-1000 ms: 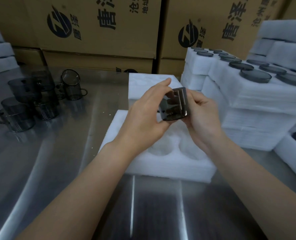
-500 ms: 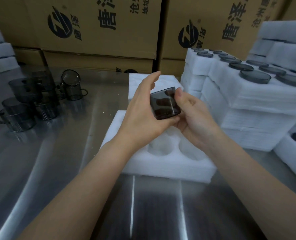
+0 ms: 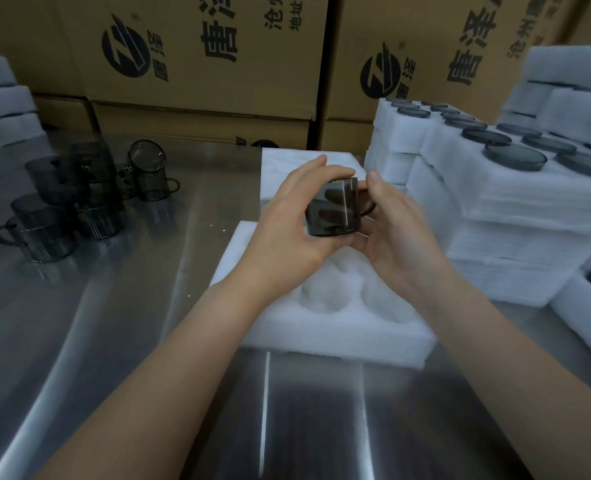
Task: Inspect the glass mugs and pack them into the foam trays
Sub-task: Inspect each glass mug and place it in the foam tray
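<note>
A smoky grey glass mug (image 3: 334,209) is held in the air above a white foam tray (image 3: 325,327) whose visible round pockets hold nothing. My left hand (image 3: 287,223) grips the mug's body from the left, fingers curled over its top. My right hand (image 3: 394,226) holds it from the right, by the handle side, thumb up near the rim. Several more grey mugs (image 3: 79,199) stand grouped on the steel table at the left.
Stacks of filled foam trays (image 3: 515,202) rise at the right, dark mug bases showing on top. Another foam block (image 3: 280,174) lies behind the open tray. Cardboard boxes (image 3: 200,64) line the back. More foam stacks (image 3: 0,105) sit at far left on the steel table (image 3: 114,341).
Both hands have turned the mug: it was tilted with its flat end toward me, and now its side faces me with the handle at the right.
</note>
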Action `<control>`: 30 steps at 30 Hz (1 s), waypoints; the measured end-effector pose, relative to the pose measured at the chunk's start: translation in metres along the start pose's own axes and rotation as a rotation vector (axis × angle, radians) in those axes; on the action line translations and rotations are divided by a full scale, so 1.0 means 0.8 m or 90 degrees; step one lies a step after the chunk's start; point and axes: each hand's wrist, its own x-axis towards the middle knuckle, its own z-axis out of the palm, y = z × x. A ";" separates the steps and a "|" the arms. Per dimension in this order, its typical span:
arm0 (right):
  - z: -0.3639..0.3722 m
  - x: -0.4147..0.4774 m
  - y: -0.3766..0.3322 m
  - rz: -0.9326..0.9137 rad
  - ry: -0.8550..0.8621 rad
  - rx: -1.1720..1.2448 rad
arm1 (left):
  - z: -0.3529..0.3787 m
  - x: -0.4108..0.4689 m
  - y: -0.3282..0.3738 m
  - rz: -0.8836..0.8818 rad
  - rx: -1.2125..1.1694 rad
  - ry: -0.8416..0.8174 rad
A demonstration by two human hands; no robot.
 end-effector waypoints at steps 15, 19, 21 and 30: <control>-0.001 0.001 0.002 0.052 0.020 0.006 | -0.066 0.004 -0.082 -0.348 -0.171 0.174; 0.002 -0.001 0.004 0.033 0.006 -0.097 | -0.060 -0.005 -0.101 -0.444 -0.187 0.099; 0.006 0.000 0.001 0.033 0.023 -0.195 | -0.058 -0.005 -0.100 -0.452 -0.203 0.112; 0.071 0.016 -0.002 -0.074 -0.049 -0.561 | -0.055 -0.011 -0.096 -0.397 -0.238 0.086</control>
